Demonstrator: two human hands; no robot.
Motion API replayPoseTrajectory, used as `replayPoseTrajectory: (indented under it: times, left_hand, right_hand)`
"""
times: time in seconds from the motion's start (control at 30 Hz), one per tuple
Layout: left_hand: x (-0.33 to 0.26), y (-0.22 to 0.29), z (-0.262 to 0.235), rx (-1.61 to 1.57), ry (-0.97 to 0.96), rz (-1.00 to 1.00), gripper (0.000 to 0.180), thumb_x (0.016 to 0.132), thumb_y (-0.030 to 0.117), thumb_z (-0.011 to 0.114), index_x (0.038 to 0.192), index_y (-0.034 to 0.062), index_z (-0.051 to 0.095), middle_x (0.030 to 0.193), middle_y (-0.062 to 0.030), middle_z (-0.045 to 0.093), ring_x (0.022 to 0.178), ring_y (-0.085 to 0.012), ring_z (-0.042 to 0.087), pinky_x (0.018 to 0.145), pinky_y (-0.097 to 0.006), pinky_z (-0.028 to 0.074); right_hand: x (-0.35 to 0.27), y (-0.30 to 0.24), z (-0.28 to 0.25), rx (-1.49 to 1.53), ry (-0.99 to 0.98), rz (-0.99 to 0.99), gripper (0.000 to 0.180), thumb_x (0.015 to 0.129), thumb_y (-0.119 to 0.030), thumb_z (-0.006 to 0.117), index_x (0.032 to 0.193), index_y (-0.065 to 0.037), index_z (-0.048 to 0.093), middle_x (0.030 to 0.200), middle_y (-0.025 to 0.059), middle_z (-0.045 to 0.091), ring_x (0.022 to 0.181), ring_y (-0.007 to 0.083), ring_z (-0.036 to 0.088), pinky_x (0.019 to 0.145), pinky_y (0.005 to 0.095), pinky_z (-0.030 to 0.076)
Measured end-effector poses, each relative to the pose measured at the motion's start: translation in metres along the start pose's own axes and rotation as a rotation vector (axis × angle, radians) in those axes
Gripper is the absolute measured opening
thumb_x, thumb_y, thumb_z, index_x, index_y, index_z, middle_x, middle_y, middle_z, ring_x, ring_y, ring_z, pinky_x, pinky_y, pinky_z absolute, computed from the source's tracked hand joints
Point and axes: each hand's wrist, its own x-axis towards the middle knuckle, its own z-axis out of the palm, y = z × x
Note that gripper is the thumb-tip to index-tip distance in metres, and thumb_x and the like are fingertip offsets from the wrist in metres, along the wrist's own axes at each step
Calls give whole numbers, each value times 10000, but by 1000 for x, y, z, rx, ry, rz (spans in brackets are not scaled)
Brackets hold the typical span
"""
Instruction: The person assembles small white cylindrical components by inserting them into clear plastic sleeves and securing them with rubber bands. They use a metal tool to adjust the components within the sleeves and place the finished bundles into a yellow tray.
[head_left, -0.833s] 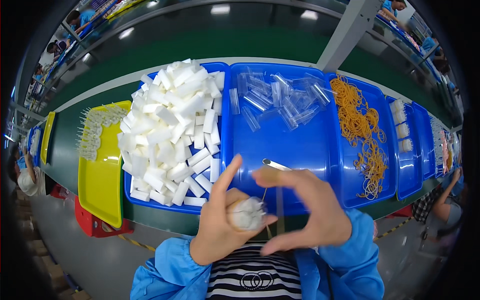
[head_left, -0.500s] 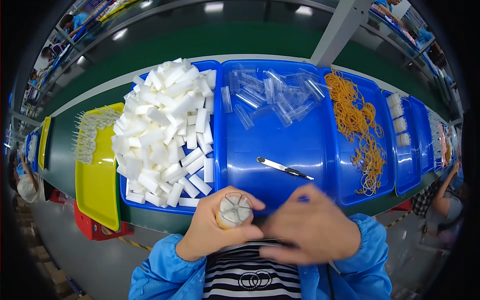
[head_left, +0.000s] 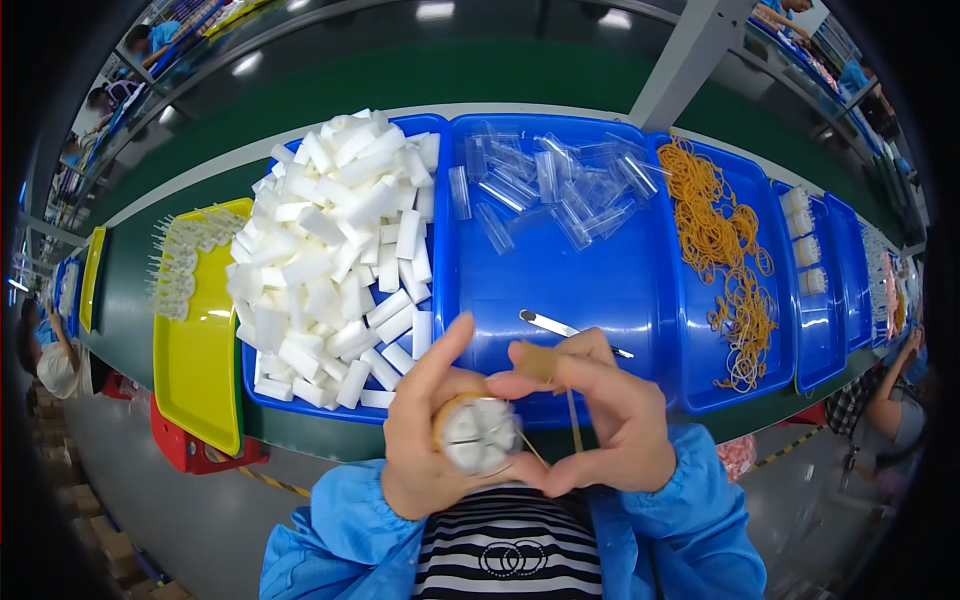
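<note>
My left hand grips a round bundle of white foam pieces close to my chest. My right hand pinches a tan rubber band that is stretched from the bundle's rim. One fingertip of the right hand wears a tan wrap. Both hands hover over the near edge of the middle blue tray. Metal tweezers lie in that tray just beyond my fingers.
A blue tray piled with white foam blocks stands at left. Clear plastic tubes lie at the middle tray's back. Rubber bands fill the blue tray to the right. A yellow tray sits far left. Other people work at both sides.
The hands dropped toward my chest and came back up. The right hand now pulls a rubber band out from the bundle, which has turned its end toward the camera.
</note>
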Motion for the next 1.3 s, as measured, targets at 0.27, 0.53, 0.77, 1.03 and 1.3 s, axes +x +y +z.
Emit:
replayPoseTrajectory:
  times: [0.27,0.53,0.77,1.03,1.3]
  left_hand:
    - [1,-2,7,687,-303,58,877,711,210,823,1426,-89,411,760,-90,639,607,-194,632,552,-308,505]
    - [7,8,0,-280,-265,-590,671,910,170,684,1473,13,356,1012,-77,618,917,-172,637,822,-294,517]
    - [-5,6,-5,-726,-235,-603,852,825,190,807,1475,7,289,1340,-127,462,1191,-224,551,1028,-362,438]
    - [-8,3,-23,32,-324,-96,894,591,212,948,1354,19,524,1279,-157,549,1153,-267,568,972,-357,482]
    - [-5,3,-5,-685,-159,-608,865,781,79,821,1474,-3,310,1315,-148,504,1195,-237,541,1009,-361,469]
  right_hand:
    - [1,0,7,-619,0,-56,515,716,-208,827,1124,-11,582,987,93,597,834,251,550,755,359,459]
    - [3,1,-3,-459,-33,-128,700,667,-195,855,1261,-28,524,1239,164,528,1021,313,571,838,397,475]
    - [-9,7,-11,-581,3,-170,733,631,-137,870,1273,-10,541,1285,168,562,1095,344,586,915,422,486]
    - [-12,-3,-22,-421,-105,-98,695,649,-67,846,1274,-8,548,1296,158,559,1116,334,598,929,393,519]
    - [-5,-4,-18,-680,-50,-182,732,647,-83,844,1297,-5,517,1332,181,523,1119,347,577,899,404,509]
